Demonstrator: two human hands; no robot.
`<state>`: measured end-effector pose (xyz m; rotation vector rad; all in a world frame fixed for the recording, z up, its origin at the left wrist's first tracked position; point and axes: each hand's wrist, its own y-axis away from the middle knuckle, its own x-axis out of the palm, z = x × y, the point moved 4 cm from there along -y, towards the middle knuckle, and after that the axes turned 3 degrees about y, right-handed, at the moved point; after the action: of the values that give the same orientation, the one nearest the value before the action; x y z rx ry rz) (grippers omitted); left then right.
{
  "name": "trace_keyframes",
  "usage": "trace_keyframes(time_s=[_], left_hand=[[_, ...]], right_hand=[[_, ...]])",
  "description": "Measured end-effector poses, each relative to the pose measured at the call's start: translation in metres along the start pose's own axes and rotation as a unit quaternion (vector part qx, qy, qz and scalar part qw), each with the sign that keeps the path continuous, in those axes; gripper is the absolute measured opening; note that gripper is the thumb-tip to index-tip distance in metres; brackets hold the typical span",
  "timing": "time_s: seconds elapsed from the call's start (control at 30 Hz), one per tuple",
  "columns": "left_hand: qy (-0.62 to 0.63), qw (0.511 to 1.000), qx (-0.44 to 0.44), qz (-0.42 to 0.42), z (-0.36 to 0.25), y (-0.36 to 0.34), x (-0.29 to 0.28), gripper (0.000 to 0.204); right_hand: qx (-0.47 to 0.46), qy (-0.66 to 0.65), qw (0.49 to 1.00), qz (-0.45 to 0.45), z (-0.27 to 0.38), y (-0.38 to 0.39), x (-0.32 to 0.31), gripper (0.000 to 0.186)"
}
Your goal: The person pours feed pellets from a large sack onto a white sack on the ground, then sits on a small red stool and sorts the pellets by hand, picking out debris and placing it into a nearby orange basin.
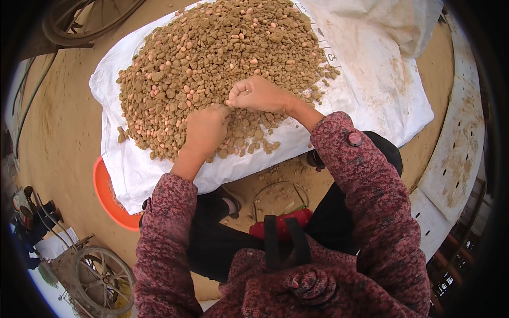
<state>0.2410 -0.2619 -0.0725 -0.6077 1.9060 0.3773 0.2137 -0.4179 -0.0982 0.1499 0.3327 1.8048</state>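
A wide heap of brown soil clods [254, 42] mixed with pinkish peanut kernels [188, 45] lies on a white woven sheet [143, 177]. Over the heap's near side, my left hand [207, 128] is closed, back upward, its fingertips pressed together by the clods. My right hand [259, 95] is closed in a pinch just right of it, and the fingertips of the two hands almost meet. Whatever is between the fingers is too small or hidden to make out. Loose clods [249, 139] lie scattered below both hands.
An orange basin [106, 193] stands partly under the sheet's left edge. Spoked wheels are at the upper left [90, 21] and lower left [103, 281]. A red object [281, 225] sits between my legs. Pale panels [450, 143] run along the right.
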Motion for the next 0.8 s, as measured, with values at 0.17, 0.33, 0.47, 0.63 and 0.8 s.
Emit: trace_keyframes(time_s=[0.17, 0.33, 0.47, 0.63, 0.8], left_hand=[[0.228, 0.950, -0.204, 0.070, 0.015, -0.009, -0.011, 0.007], [0.752, 0.594, -0.285, -0.007, 0.030, -0.011, -0.025, 0.014], [0.807, 0.514, -0.290, 0.019, 0.033, -0.013, -0.024, 0.021], [0.155, 0.958, -0.240, -0.021, 0.030, -0.006, -0.031, 0.022], [-0.004, 0.976, -0.219, 0.007, 0.021, 0.001, -0.033, 0.011]], right_hand=[[0.041, -0.124, 0.991, 0.013, 0.001, 0.009, -0.006, 0.019], [-0.151, 0.431, 0.888, -0.051, 0.001, 0.016, 0.018, 0.012], [-0.187, 0.599, 0.778, -0.036, -0.010, 0.016, 0.028, 0.012], [-0.123, 0.292, 0.946, -0.064, -0.004, 0.013, 0.011, 0.011], [0.051, -0.127, 0.988, -0.065, 0.001, -0.004, 0.009, 0.014]])
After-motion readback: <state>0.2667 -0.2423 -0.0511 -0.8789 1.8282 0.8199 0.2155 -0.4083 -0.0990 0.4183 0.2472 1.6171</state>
